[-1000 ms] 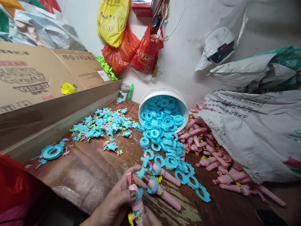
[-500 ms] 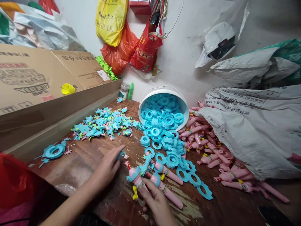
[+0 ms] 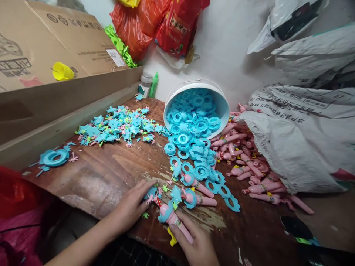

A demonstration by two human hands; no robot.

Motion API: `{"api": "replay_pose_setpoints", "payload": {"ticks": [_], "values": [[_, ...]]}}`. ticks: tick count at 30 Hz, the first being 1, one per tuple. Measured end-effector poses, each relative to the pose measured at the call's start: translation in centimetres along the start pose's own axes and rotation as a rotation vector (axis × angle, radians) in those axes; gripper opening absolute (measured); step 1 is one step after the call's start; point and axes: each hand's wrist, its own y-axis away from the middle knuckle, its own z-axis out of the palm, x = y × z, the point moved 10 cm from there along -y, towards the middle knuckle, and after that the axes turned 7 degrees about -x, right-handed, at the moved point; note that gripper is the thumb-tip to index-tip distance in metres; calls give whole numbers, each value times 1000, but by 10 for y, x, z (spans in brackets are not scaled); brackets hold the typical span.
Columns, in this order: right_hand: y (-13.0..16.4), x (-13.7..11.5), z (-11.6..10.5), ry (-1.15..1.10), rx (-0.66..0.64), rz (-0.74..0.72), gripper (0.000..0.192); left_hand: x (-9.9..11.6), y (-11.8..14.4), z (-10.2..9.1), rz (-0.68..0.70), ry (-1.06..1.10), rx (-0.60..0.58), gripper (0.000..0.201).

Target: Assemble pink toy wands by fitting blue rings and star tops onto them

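The right hand (image 3: pixel 198 242) gripped a pink toy wand (image 3: pixel 173 218) by its handle, the wand's blue-collared head lying on the wooden bench (image 3: pixel 105 177) just ahead of the fingers. The left hand (image 3: pixel 130 208) lay flat and unclenched on the bench, its fingertips touching a small blue star piece (image 3: pixel 151 193) right beside the wand's head. Beyond the right hand lay two more assembled wands (image 3: pixel 198 194); farther on, blue rings (image 3: pixel 194 147) spilled from a tipped white bucket (image 3: pixel 223 107), with a pile of blue stars (image 3: pixel 122 125) beyond the left hand and loose pink handles (image 3: pixel 249 166) off to the right.
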Motion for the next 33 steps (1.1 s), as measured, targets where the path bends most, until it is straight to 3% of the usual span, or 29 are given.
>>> {"api": "replay_pose_setpoints", "payload": {"ticks": [4, 8, 11, 17, 23, 33], "values": [[-4, 4, 8, 90, -45, -42, 34, 7, -2, -7, 5, 87, -1, 39], [-6, 13, 12, 49, -76, -37, 32, 7, -4, -6, 18, 45, -37, 7], [-5, 15, 17, -136, -92, 14, 34, 6, -5, -1, 47, 10, -88, 19], [-3, 11, 24, -462, -71, 166, 41, 2, -2, 5, 65, 11, -125, 18], [-1, 4, 21, -336, -116, 136, 42, -2, -2, 4, 54, 36, -91, 19], [0, 21, 23, -246, -106, 148, 44, 1, -1, 4, 38, 35, -106, 20]]}}
